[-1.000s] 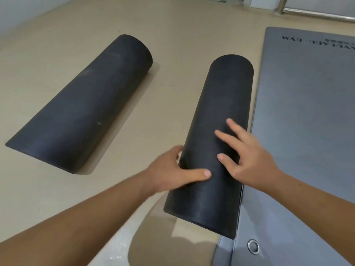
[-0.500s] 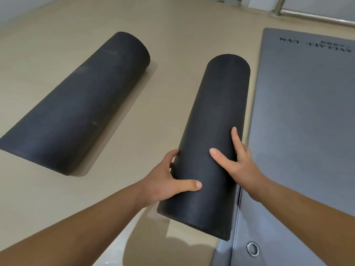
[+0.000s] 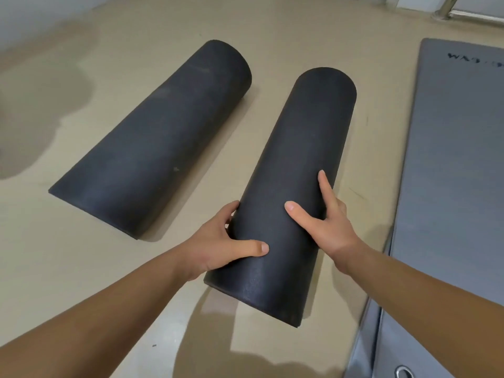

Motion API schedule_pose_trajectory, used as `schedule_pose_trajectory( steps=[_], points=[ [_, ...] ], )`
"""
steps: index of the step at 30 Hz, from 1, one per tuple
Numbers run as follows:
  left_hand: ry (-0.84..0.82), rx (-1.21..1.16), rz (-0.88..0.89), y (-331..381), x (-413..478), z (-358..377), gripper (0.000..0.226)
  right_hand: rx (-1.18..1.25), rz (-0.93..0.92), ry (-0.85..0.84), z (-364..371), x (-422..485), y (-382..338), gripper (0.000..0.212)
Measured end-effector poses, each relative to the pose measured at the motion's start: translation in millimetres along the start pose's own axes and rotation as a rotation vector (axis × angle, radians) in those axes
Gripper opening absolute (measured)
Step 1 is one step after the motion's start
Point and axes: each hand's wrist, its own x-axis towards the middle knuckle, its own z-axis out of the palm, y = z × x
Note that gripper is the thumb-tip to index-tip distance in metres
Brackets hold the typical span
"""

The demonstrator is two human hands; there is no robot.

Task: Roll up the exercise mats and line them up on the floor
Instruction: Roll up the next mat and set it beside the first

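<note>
We hold a rolled black mat (image 3: 294, 186) in the middle of the frame. Our left hand (image 3: 218, 244) wraps the left side of the roll near its close end, thumb on top and the other fingers tucked down the side. Our right hand (image 3: 324, 227) presses on the right side, with thumb and one finger spread flat on top. Both hands grip this roll.

The roll runs from the lower middle up to the upper middle of the frame. Its close end is a straight cut edge, and its far end looks round.

A second rolled black mat (image 3: 152, 148) lies on the tan floor (image 3: 81, 268) at the left. The two rolls are apart, with a strip of bare floor between them. That strip is narrower at the top and wider at the bottom.

A flat grey mat (image 3: 450, 186) fills the right side. Its long left edge runs near our roll, with a thin strip of floor between. A metal ring (image 3: 405, 372) sits in its lower corner.

There is lots of open floor at the lower left and along the top. A dark patch (image 3: 41, 105) marks the floor at the upper left.
</note>
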Motion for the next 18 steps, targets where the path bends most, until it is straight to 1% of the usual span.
schedule_pose_trajectory(
  steps=[2,4,5,6,7,8,9,11,13,15,18],
  points=[
    [0.043,0.007,0.01,-3.0,-2.9,-18.7,0.085,0.006,-0.017,-0.037,19.8,9.2,-9.1,0.099],
    [0.086,0.05,0.033,-1.5,-7.6,-38.2,0.066,-0.003,-0.024,-0.061,44.5,15.4,-19.9,0.099],
    [0.122,0.117,0.043,0.9,-12.1,-46.0,0.055,-0.021,-0.026,-0.058,57.6,17.9,-25.1,0.1],
    [0.193,0.239,0.066,3.1,-16.7,-52.0,0.048,-0.041,-0.023,-0.046,70.2,20.0,-30.2,0.099],
    [0.284,0.406,0.103,2.7,-19.0,-57.9,0.056,-0.056,-0.014,-0.029,82.0,21.5,-35.2,0.099],
    [0.378,0.562,0.152,1.5,-21.0,-61.2,0.069,-0.07,-0.006,-0.012,92.2,22.7,-39.3,0.098],
    [0.439,0.68,0.192,0.4,-22.9,-62.6,0.076,-0.088,-0.001,0.001,101.5,23.6,-42.7,0.098],
    [0.467,0.834,0.217,-3.0,-24.9,-61.5,0.087,-0.121,0.003,0.017,117.0,26.1,-48.4,0.099],
    [0.438,0.912,0.171,-7.8,-23.8,-60.8,0.109,-0.154,0.015,0.021,129.4,31.3,-55.0,0.101],
    [0.448,0.905,0.146,-12.7,-21.3,-66.1,0.125,-0.186,0.016,0.003,135.5,35.8,-61.1,0.102],
    [0.485,0.856,0.163,-19.8,-20.1,-75.3,0.128,-0.195,-0.03,-0.043,131.4,36.7,-59.4,0.1]
  ],
)
